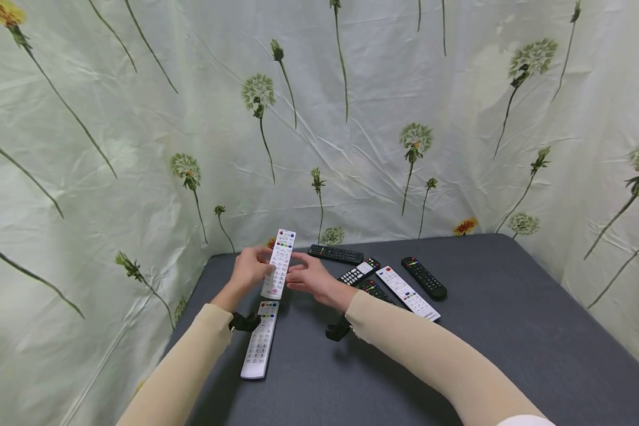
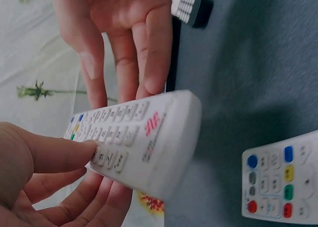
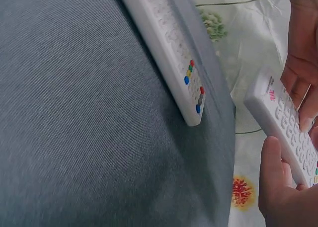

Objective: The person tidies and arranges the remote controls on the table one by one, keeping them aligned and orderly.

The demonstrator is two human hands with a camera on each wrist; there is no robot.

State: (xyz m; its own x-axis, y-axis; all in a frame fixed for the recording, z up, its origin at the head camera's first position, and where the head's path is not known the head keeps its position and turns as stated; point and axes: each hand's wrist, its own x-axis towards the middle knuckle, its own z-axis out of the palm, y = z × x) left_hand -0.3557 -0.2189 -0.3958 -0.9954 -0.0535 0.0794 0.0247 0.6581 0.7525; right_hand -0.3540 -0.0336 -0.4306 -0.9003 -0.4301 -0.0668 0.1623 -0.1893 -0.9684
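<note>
A white remote control [image 1: 282, 254] with colored buttons is held raised over the far left of the table. My left hand [image 1: 249, 271] grips it, thumb on the button face and fingers behind, as the left wrist view shows. On its other side is my right hand [image 1: 315, 278], its fingers extended along the remote's edge, with the thumb apart from the button face. A second white remote [image 1: 261, 343] lies on the table just below the held one, buttons up; the right wrist view also shows this lying remote [image 3: 171, 48].
Right of the hands lie a black remote [image 1: 336, 254] along the back edge, a black-and-white remote [image 1: 359, 271], a partly covered black remote [image 1: 375, 290], a white remote [image 1: 407, 294] and another black remote [image 1: 425, 278]. A flowered curtain [image 1: 298, 148] hangs behind the dark table [image 1: 511, 331].
</note>
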